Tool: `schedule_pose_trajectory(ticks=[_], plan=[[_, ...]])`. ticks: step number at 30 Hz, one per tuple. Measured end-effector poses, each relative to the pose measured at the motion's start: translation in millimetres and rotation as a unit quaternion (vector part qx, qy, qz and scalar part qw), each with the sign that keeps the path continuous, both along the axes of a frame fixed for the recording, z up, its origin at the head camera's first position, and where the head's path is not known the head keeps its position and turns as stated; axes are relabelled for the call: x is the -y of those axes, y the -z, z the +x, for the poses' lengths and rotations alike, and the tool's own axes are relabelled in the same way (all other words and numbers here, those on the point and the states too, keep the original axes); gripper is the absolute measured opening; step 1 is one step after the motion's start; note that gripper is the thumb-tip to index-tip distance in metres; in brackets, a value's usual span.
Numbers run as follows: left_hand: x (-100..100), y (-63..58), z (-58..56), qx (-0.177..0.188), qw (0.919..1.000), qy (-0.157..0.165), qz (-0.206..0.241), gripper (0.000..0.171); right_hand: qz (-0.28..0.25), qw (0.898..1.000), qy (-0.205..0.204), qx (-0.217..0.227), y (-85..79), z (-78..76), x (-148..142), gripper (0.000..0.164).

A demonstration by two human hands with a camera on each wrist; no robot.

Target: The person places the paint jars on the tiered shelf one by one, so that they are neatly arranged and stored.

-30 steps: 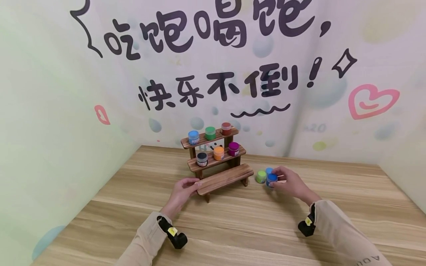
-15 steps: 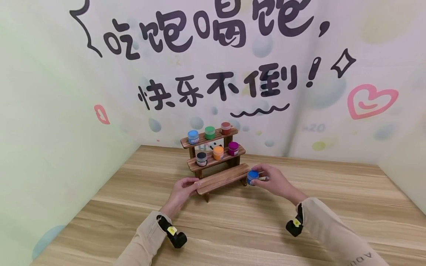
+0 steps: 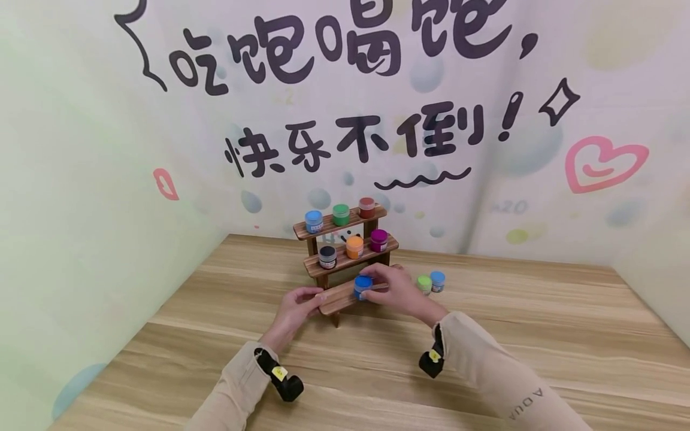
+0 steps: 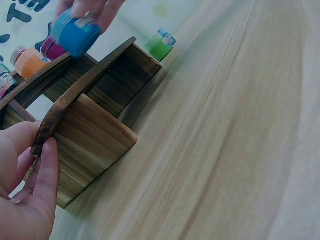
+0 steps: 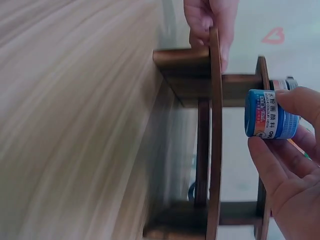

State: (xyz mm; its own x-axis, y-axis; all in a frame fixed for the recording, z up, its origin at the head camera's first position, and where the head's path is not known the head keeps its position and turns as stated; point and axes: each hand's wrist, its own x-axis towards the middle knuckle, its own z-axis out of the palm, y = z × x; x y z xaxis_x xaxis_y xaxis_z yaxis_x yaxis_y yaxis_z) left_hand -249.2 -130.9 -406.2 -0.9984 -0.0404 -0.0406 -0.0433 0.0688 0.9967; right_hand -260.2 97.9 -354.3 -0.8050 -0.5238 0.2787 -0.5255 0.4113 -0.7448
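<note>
A three-step wooden display rack (image 3: 335,297) stands on the table. My left hand (image 3: 293,311) grips the left end of its lowest step, thumb above and fingers beneath in the left wrist view. A small blue paint jar (image 3: 363,290) is pinched between the thumb and fingers of my right hand (image 3: 401,292). In the right wrist view the jar's printed label (image 5: 269,114) faces the camera, and the jar is held above the lowest step. The middle step carries black (image 3: 327,257), orange (image 3: 354,247) and purple (image 3: 379,240) jars.
On the top step sit light blue (image 3: 314,222), green (image 3: 341,215) and dark red (image 3: 366,208) jars. A light green jar (image 3: 424,284) and another blue jar (image 3: 437,281) stand on the table right of the rack. Behind is a printed cloth backdrop (image 3: 485,197).
My right hand has carried the blue jar leftward from beside the other two table jars to over the lowest step. My left hand has kept its grip on the rack.
</note>
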Motion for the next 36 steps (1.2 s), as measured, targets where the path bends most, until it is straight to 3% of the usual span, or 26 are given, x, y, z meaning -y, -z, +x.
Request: schedule_pose_trajectory(ticks=[12,23,36], plan=[[0,-0.7,1.7,-0.003,0.9999,0.016,-0.002,0.029,-0.015,0.999,0.001,0.044,8.2,-1.7,33,0.036],[1,-3.7,2.6,-0.002,0.9999,0.015,0.002,0.029,-0.015,0.999,-0.006,0.037,12.1,-3.0,39,0.035],[0,-1.7,3.4,-0.005,0.9996,0.015,0.024,0.03,-0.005,0.999,0.014,0.033,15.7,-1.7,42,0.036]])
